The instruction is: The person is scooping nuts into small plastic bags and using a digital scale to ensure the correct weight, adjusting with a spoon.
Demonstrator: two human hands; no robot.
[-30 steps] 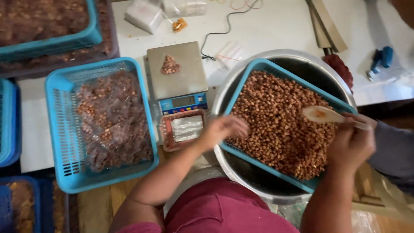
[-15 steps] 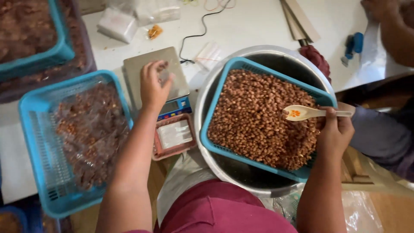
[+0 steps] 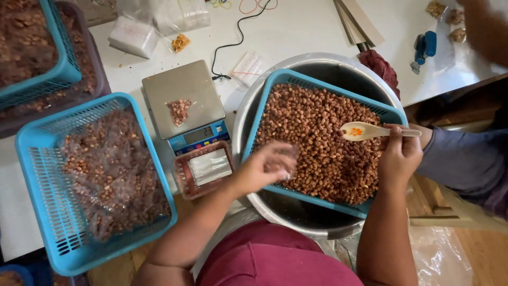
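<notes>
plastic spoon in right grip, above peanuts

At my nine o'clock sits a blue basket heaped with filled clear packets. At eleven o'clock a small steel-topped scale carries a little pile of peanuts, and a shallow red tray lies just beside its near edge. A black cable runs off toward twelve. A dark red cloth and a blue stapler lie near one o'clock. A co-worker's grey sleeve is at three.
</notes>
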